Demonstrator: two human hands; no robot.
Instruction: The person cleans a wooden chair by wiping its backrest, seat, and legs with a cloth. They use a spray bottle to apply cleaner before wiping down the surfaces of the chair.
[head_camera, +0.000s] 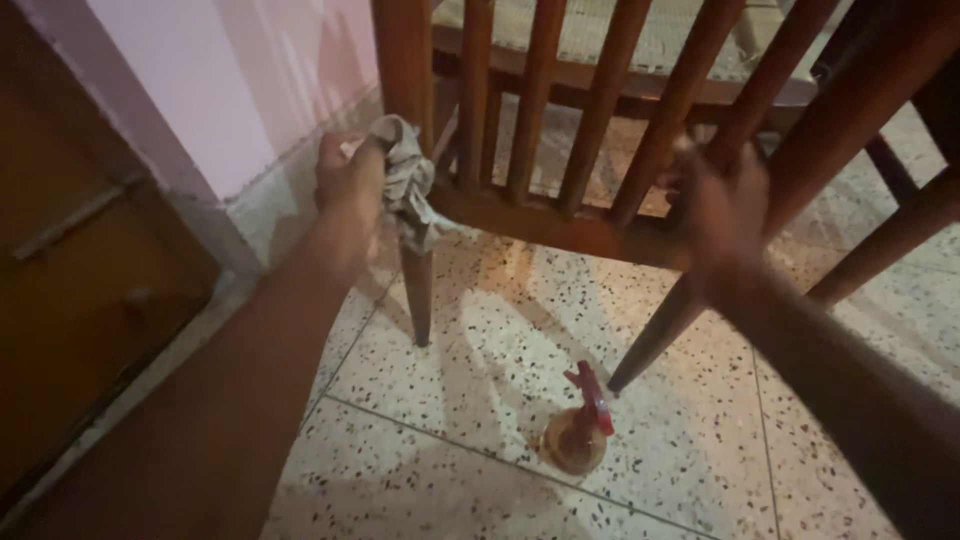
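Terrazzo floor (480, 460): pale speckled tiles with thin joint lines, smooth and hard; carries everything listed below.

Wooden chair (560, 225): reddish-brown, polished, with round slanted spindles rising from a flat rail and tapered legs; a woven cane seat shows behind the spindles. It appears tipped toward the camera.

Pink wall (230, 90): painted, matt, with a grey skirting band; a brown wooden door (70, 260) stands at far left.

Right hand (725, 215): motion-blurred, wrapped around a spindle near the rail, apparently steadying the chair; the degree of closure cannot be told exactly.

Left hand (350, 185): closed in a fist around a cloth, pressed at the corner post where rail meets leg.

Cloth (408, 180): grey, crumpled, soft, hanging in folds against the post.

Spray bottle (580, 425): amber, rounded body with red trigger head, upright on the floor between the chair legs, well apart from both hands.

Handling judgement: wiping goes best with the cloth folded around the round post, strokes following the grain, and the other grip held firm so the chair cannot rock.
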